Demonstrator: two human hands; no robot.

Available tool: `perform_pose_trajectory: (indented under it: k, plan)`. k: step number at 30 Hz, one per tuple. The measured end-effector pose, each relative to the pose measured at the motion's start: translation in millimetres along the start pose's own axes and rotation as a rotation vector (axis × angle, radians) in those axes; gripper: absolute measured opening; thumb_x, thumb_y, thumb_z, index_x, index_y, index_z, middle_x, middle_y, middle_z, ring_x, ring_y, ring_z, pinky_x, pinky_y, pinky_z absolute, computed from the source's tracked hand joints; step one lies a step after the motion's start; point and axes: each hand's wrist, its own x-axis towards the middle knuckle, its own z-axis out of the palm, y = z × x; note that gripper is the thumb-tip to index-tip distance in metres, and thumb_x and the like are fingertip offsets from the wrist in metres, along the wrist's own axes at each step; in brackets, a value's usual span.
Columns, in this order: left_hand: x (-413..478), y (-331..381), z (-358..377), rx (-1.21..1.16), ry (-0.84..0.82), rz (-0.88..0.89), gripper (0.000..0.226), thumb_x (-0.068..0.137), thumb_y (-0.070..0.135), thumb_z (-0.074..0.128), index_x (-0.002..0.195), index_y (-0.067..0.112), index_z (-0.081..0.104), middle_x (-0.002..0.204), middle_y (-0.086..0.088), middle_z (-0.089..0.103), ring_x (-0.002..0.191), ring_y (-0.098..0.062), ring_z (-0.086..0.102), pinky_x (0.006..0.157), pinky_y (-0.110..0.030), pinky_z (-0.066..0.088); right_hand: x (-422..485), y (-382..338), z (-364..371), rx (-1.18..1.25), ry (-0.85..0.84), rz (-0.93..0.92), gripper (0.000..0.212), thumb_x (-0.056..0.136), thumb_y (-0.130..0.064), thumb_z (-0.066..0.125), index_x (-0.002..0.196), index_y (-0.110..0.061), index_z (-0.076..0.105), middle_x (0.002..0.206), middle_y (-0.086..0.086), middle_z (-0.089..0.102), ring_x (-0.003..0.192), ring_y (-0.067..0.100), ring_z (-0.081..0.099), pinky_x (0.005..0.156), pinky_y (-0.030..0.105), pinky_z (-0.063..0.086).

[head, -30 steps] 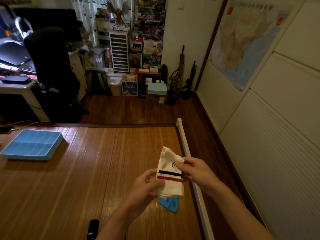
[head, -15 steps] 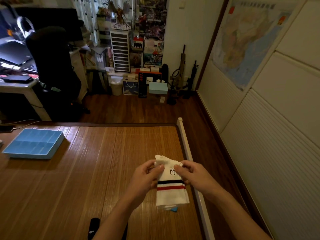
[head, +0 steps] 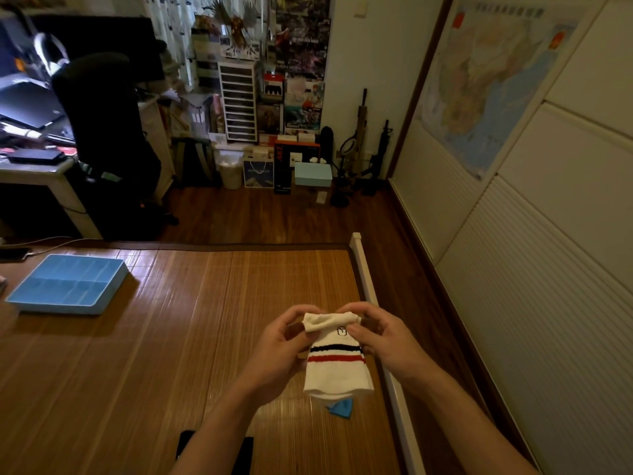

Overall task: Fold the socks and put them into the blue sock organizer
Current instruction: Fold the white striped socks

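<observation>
Sock (head: 337, 368), white, striped: held above bamboo mat (head: 205, 337), cuff (head: 329, 320) pinched by left hand (head: 279, 347) and right hand (head: 383, 341). Organizer (head: 68, 284) well apart, leftward. Risk: loose pinch lets the rolled cuff unfold or sock drop.

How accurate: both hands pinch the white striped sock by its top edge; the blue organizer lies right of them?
Wrong side: the head view shows the blue organizer left of them. The left hand and right hand pinch the white striped sock by its top edge.
</observation>
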Motion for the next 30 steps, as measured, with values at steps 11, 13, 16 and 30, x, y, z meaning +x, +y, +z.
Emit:
perform_pose_trajectory:
  k: [11, 13, 16, 30]
  plan:
    - [0, -3, 4, -0.249, 0.092, -0.07, 0.025, 0.095, 0.02, 0.059, 0.113, 0.01, 0.073, 0.109, -0.01, 0.076, 0.091, -0.023, 0.075, 0.071, -0.033, 0.06, 4, 2, 9, -0.058, 0.09, -0.096, 0.035, 0.099, -0.003, 0.057, 0.104, -0.031, 0.077, 0.105, -0.004, 0.074, 0.099, 0.018, 0.072, 0.077, 0.028, 0.06]
    - [1, 0, 3, -0.242, 0.082, -0.08, 0.027, 0.093, 0.026, 0.063, 0.112, 0.011, 0.074, 0.106, -0.008, 0.076, 0.088, -0.022, 0.075, 0.07, -0.033, 0.059, 5, 2, 10, -0.081, 0.096, -0.093, 0.039, 0.098, -0.002, 0.057, 0.1, -0.035, 0.077, 0.103, -0.006, 0.074, 0.097, 0.017, 0.072, 0.077, 0.028, 0.061]
    - [1, 2, 5, -0.05, 0.12, -0.051, 0.026, 0.087, 0.028, 0.073, 0.111, 0.019, 0.074, 0.112, -0.007, 0.073, 0.091, -0.025, 0.075, 0.073, -0.033, 0.06, 7, 1, 9, -0.089, 0.086, -0.059, 0.033, 0.098, -0.003, 0.057, 0.096, -0.03, 0.076, 0.101, -0.002, 0.073, 0.096, 0.021, 0.072, 0.078, 0.033, 0.062]
    - [-7, 2, 9, 0.327, 0.095, 0.21, 0.035, 0.091, 0.02, 0.074, 0.122, 0.034, 0.066, 0.119, 0.009, 0.072, 0.105, -0.016, 0.073, 0.079, -0.03, 0.062, 9, -12, -10, -0.365, -0.113, 0.063, 0.023, 0.096, -0.031, 0.066, 0.117, -0.022, 0.067, 0.11, -0.003, 0.071, 0.101, 0.011, 0.071, 0.086, 0.035, 0.062]
